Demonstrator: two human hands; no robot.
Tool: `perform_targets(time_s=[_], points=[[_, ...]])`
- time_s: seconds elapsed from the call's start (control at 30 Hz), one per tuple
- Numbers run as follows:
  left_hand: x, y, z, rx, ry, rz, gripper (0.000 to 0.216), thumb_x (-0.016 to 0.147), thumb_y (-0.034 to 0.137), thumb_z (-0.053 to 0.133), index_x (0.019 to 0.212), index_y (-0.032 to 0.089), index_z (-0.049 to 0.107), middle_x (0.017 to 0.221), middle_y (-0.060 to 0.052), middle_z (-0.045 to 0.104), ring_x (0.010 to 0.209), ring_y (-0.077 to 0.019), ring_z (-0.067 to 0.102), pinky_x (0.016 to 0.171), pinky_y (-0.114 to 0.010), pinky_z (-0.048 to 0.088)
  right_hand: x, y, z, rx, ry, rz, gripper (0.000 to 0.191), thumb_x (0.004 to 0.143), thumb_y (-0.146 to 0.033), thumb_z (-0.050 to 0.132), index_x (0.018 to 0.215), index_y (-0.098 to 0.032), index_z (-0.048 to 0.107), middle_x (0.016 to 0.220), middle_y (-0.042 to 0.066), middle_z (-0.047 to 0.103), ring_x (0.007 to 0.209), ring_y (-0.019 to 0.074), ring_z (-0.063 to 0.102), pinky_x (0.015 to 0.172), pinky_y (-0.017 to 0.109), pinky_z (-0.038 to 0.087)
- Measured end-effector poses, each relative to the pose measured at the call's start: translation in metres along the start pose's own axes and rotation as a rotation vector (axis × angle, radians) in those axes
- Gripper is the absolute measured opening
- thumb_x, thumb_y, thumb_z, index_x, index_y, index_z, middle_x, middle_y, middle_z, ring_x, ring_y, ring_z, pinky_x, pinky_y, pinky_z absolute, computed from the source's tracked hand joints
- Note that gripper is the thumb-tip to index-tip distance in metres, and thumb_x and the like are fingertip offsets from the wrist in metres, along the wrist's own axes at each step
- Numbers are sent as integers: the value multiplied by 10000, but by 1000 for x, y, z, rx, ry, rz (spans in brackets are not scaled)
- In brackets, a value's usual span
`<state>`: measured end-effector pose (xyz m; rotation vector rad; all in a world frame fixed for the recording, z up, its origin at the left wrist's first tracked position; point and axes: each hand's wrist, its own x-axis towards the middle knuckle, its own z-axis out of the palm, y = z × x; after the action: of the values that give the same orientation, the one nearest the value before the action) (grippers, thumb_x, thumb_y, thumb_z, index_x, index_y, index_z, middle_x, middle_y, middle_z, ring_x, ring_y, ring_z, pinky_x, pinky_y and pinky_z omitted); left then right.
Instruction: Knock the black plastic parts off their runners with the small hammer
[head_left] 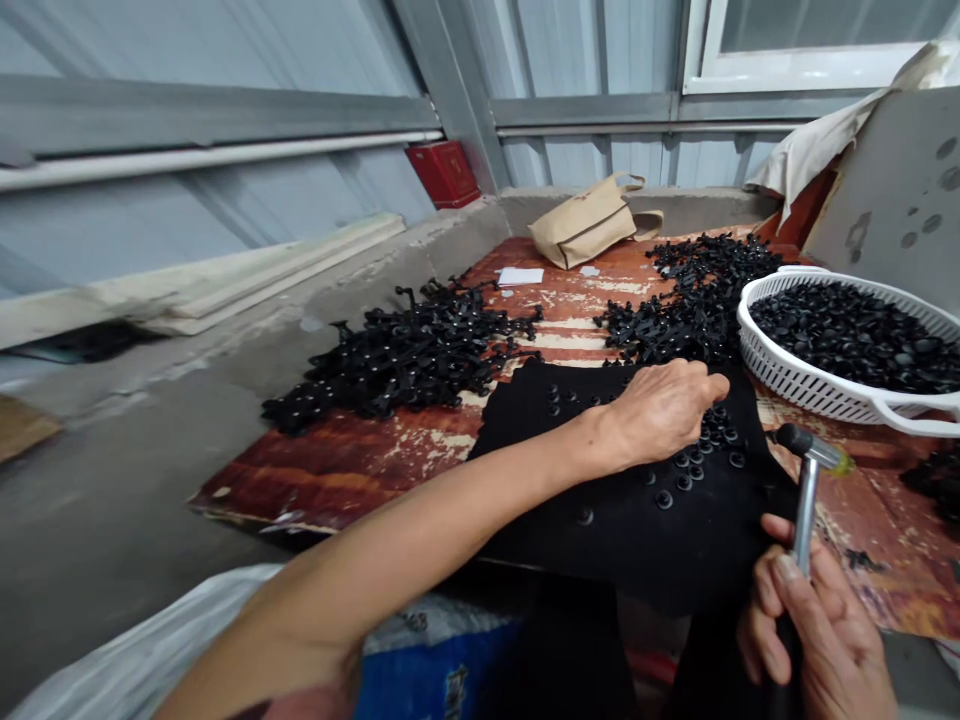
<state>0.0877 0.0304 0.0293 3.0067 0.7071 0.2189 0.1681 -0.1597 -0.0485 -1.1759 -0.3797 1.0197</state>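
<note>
My left hand (664, 408) reaches across a black cloth (622, 520), fingers curled down over a cluster of small black round parts (705, 450) lying on it. What the fingers pinch is hidden. My right hand (814, 630) is wrapped round the handle of a small metal hammer (806, 490), held upright near the cloth's right edge, its head pointing left and right above the hand.
A white slotted basket (817, 385) full of black round parts stands at the right. Two heaps of black plastic sprues (412, 355) (690, 295) lie on the worn red board (337, 470). A tan bag (589, 222) sits at the back.
</note>
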Motion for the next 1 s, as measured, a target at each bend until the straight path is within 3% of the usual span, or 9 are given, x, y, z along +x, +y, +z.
perform_targets(time_s=[0.17,0.43,0.6,0.83,1.0], points=[[27,1,5,49,-96,49,294,841,61,391,1012,171,603,957,-85,618,895,-236,587,707,-345,471,2,3,-4,21,-20,12,383,834,-445,648,1144,-250,535,621,-85,478,338,45,387,352,195,360],[21,13,6,40,-115,26,206,883,168,427,993,166,602,907,-87,633,887,-240,596,721,-349,473,2,8,-7,41,-44,12,352,873,-423,610,1169,-257,517,646,-86,484,340,35,406,361,179,311],[24,25,11,84,-121,26,224,830,114,453,964,173,622,880,-91,654,950,-274,593,778,-391,468,2,9,-7,35,-55,8,321,889,-420,589,1153,-253,515,651,-84,490,340,31,403,364,176,308],[33,34,6,-71,-178,60,278,810,121,460,1012,212,628,868,-55,694,814,-220,646,674,-313,462,2,9,-7,57,-60,0,322,890,-415,589,1157,-254,511,655,-85,484,352,31,402,367,172,321],[26,22,0,-118,-154,61,276,856,134,398,1000,209,621,952,-40,684,888,-191,624,716,-288,456,2,9,-7,56,-55,-2,326,885,-414,599,1153,-252,510,652,-89,481,343,27,401,362,175,334]])
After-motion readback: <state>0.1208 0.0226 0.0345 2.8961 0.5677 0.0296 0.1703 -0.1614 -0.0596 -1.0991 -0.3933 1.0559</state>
